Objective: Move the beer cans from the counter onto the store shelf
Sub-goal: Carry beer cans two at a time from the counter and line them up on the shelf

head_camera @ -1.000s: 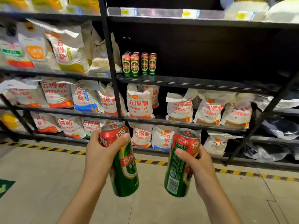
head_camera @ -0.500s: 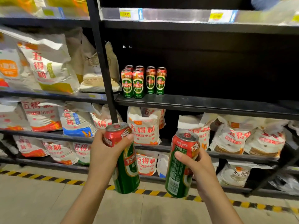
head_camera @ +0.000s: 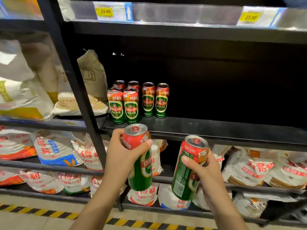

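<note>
Since the earlier frames the person has closed in on the shelving, so the row of stocked cans point(head_camera: 137, 101) now looms large and both held cans sit just below the shelf lip.

From the head view, the left hand point(head_camera: 122, 156) grasps the left can point(head_camera: 140, 157) round its red upper band, thumb across the front, the can slightly tilted. The right hand point(head_camera: 201, 165) wraps the right can point(head_camera: 189, 168) the same way, leaning a little more. The black shelf point(head_camera: 216, 128) lies bare to the right of the stocked group, though its dark back is hard to read.

To place them well, she or he should probably lift each can clear of the front edge, bring it upright, and set it down just beside the rightmost standing can, label forward, without knocking the neighbours. One hand at a time looks safer than both together.
</note>
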### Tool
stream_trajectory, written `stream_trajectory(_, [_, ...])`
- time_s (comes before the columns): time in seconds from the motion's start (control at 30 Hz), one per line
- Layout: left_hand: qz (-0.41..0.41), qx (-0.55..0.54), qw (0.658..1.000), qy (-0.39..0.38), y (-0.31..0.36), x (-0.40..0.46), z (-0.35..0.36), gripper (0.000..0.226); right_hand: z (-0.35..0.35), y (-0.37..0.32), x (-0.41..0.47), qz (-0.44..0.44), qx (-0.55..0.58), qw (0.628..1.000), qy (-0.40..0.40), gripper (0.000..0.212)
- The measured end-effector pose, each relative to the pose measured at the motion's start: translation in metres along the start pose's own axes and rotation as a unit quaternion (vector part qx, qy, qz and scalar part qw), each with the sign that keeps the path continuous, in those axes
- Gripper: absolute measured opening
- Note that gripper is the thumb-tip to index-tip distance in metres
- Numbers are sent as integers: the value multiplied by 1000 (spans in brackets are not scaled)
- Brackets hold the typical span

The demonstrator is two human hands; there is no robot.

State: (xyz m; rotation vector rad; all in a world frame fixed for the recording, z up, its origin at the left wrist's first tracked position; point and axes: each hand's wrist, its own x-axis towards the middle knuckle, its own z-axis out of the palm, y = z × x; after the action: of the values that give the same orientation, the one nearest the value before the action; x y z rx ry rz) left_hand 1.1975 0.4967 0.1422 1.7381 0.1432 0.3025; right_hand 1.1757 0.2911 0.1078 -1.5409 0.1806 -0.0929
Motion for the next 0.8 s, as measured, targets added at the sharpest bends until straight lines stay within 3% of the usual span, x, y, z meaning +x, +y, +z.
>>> stream_trajectory(0.4, [17,32,999,20,-2,131,70,57,25,-7,175,-71,-16,997,-36,61])
stream_trajectory(0.6, [34,64,997,12,-11,165,80,51,42,1,218,-87,-25,995,-44,61])
stream_trajectory(0.8, [52,92,994,0,-19,191,87,60,47,7,237,-89,-36,995,-24,63])
